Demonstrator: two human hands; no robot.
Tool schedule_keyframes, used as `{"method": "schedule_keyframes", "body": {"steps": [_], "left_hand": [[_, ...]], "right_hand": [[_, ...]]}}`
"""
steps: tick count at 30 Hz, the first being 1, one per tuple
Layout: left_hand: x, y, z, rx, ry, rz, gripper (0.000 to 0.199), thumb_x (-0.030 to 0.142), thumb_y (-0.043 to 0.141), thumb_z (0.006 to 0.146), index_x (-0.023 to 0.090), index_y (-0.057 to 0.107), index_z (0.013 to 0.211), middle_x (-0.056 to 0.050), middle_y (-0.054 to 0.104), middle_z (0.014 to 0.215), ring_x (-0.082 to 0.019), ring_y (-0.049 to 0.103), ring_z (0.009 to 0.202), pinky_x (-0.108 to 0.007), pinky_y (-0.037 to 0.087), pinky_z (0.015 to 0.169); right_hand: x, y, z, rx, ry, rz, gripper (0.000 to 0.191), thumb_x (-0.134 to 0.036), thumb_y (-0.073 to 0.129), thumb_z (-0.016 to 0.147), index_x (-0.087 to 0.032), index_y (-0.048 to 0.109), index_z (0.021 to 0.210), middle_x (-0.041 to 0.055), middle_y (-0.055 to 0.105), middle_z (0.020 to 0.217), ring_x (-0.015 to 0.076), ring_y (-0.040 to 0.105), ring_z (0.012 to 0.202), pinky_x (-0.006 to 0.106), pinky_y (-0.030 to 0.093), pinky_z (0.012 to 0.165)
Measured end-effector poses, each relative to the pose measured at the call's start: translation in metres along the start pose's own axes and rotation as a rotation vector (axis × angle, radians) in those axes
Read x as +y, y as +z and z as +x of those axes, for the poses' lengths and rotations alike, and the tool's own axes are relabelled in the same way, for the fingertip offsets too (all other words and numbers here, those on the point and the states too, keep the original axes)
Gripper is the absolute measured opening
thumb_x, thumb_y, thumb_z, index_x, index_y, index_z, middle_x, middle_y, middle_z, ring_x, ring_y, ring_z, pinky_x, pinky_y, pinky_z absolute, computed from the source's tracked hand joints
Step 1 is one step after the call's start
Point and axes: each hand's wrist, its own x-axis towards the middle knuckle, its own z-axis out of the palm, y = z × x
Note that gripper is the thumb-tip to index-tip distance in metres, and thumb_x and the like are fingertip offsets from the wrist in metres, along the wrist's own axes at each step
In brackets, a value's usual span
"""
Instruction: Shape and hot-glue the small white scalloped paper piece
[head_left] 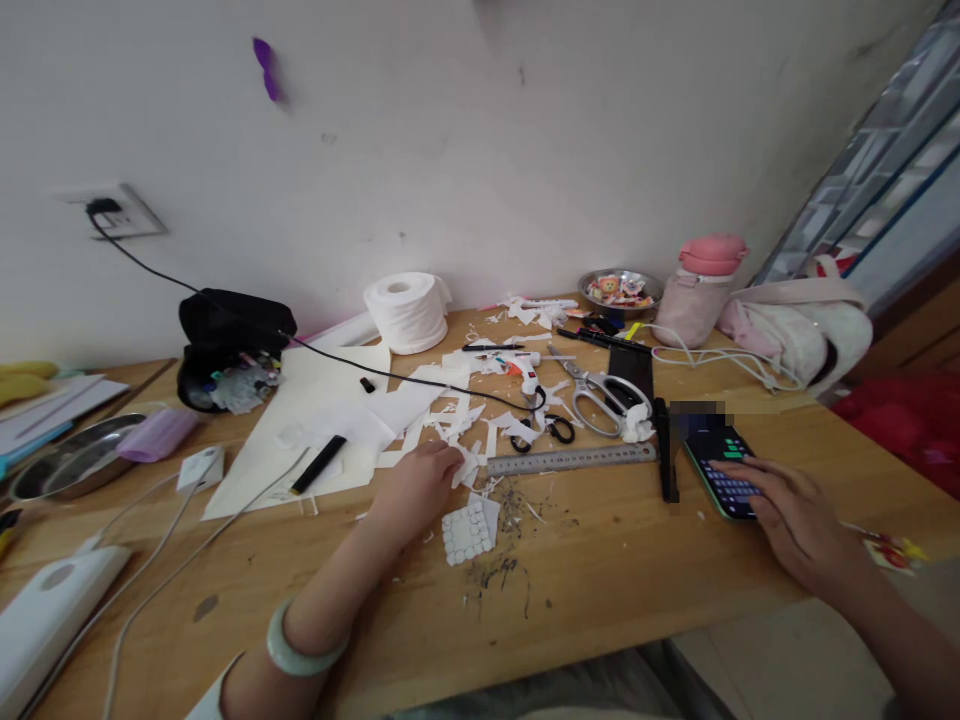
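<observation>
My left hand (421, 486) rests on the table with its fingers curled together. White paper scraps (469, 466) lie at its fingertips, and whatever is under the fingers is hidden. Just right of that wrist is a small white piece with drawn circles (466, 532). My right hand (791, 515) has its fingers stretched over a smartphone (724, 470), touching the lit screen where a keyboard shows. The phone lies on the table. Between the hands are a steel ruler (570, 459), large scissors (600, 400), small black-handled scissors (559, 430) and a white glue gun (527, 372).
A toilet roll (409, 315), a metal bowl of sweets (619, 292), a pink bottle (694, 295) and a pale bag (802, 325) stand along the wall. Left are a black pencil case (232, 350), large paper (300, 420), a black marker (319, 464) and a power strip (60, 620). A black cord (360, 362) crosses overhead.
</observation>
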Motion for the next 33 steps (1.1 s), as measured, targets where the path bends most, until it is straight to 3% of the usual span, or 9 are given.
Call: {"method": "schedule_keyframes", "body": {"steps": [3,8,18,33], "left_hand": [[0.0007,-0.0012,-0.0003,-0.002,-0.005,-0.005,0.025,0.014,0.04,0.087,0.019,0.065,0.086,-0.006,0.064,0.095,-0.019,0.059,0.088,-0.027,0.044,0.074],[0.0002,-0.0007,-0.0008,-0.004,-0.014,-0.019,0.026,0.014,0.039,0.087,0.019,0.065,0.086,-0.006,0.064,0.096,-0.018,0.058,0.089,-0.027,0.044,0.075],[-0.0003,-0.0006,0.0,-0.013,-0.004,-0.006,0.025,0.014,0.039,0.087,0.019,0.064,0.084,-0.005,0.064,0.093,-0.019,0.058,0.089,-0.027,0.043,0.074],[-0.0009,0.0009,-0.0002,0.008,-0.011,-0.015,0.026,0.016,0.039,0.087,0.02,0.064,0.085,-0.005,0.064,0.092,-0.018,0.059,0.088,-0.026,0.043,0.074]], "right_hand": [[0.0031,0.003,-0.0032,-0.023,0.047,0.033,0.036,-0.035,0.03,0.09,-0.023,0.059,0.108,0.0089,0.065,0.102,0.025,0.059,0.097,0.043,0.045,0.08],[0.0079,0.0066,-0.0072,0.048,0.054,0.069,0.032,-0.031,0.032,0.089,-0.021,0.057,0.106,0.0098,0.065,0.103,0.0261,0.057,0.099,0.045,0.044,0.082],[0.008,0.0048,-0.006,0.126,0.207,0.066,0.033,-0.028,0.03,0.089,-0.017,0.059,0.1,0.0125,0.062,0.095,0.0267,0.056,0.089,0.046,0.045,0.08],[0.0079,0.0055,-0.0043,0.117,0.26,0.054,0.035,-0.031,0.03,0.089,-0.017,0.062,0.094,0.0123,0.063,0.089,0.0273,0.057,0.088,0.046,0.046,0.079]]}}
